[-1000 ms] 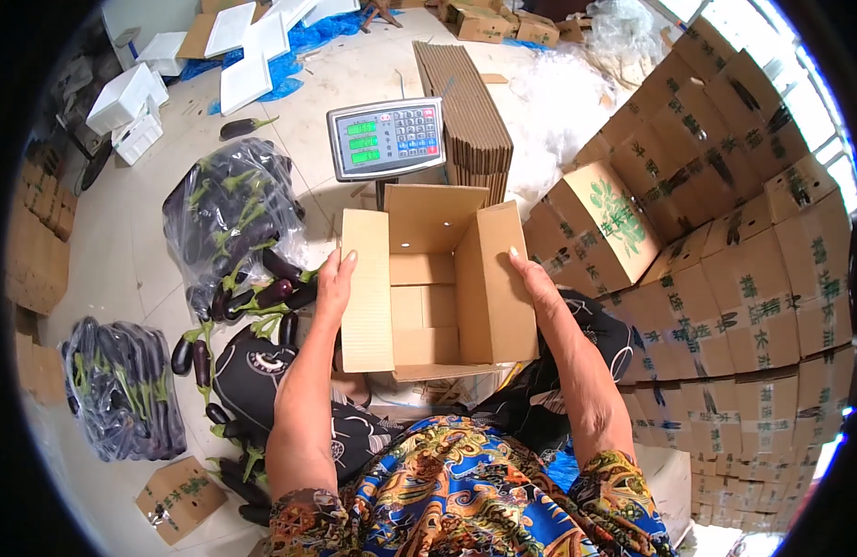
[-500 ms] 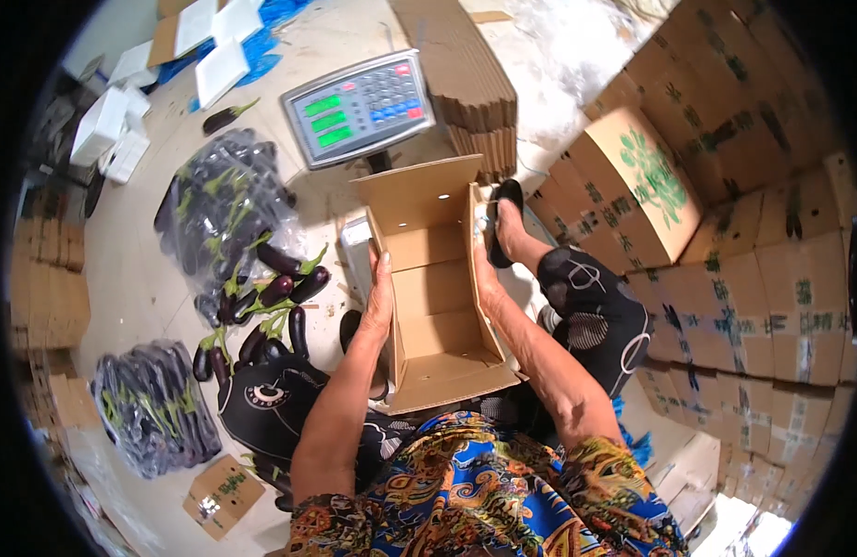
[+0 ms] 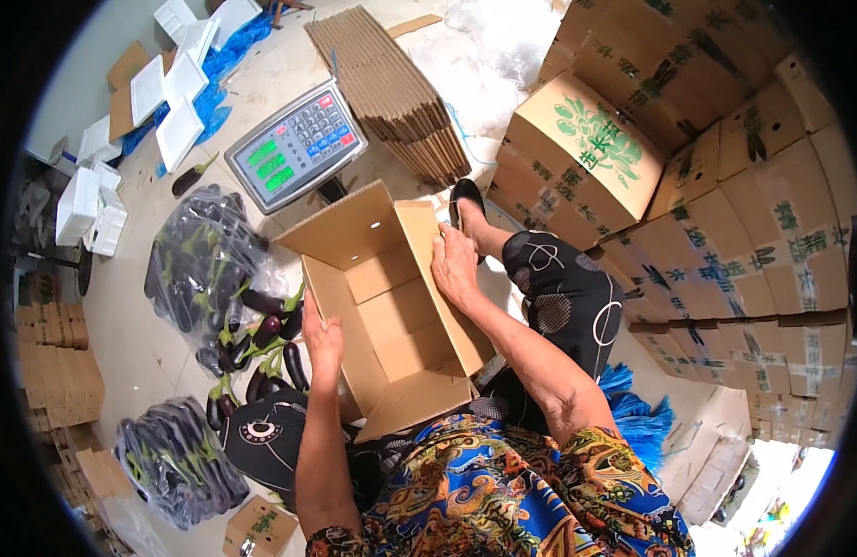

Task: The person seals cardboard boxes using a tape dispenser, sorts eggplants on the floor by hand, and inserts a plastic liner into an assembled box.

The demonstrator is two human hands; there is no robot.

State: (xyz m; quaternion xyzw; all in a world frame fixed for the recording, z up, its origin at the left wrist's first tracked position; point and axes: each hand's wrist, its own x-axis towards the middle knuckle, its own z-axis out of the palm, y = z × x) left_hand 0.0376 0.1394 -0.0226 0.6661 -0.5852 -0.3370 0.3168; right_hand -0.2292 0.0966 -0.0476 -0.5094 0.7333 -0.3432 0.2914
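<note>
An open cardboard box (image 3: 408,357) stands tilted between my knees, its flaps raised and its bare brown inside showing. My left hand (image 3: 323,342) holds the left wall from outside, thumb up and fingers partly hidden along the wall. My right hand (image 3: 454,267) grips the right side, its fingers bent against the outer face of the raised right flap. Just left of the box, loose dark purple eggplants (image 3: 294,368) with green stems lie on the floor, beside a clear plastic bag of eggplants (image 3: 201,265).
Beyond the box stand a digital scale (image 3: 294,148) and a stack of flattened cartons (image 3: 382,79). Closed cartons (image 3: 726,260) are piled along the right. Another bagged eggplant bundle (image 3: 180,459) and a small carton (image 3: 261,527) lie at lower left. White foam pieces (image 3: 180,135) lie far left.
The box has turned, its far end swinging left. My right hand has moved from the right wall's edge to the outside of the right flap; my left hand has slid lower and left.
</note>
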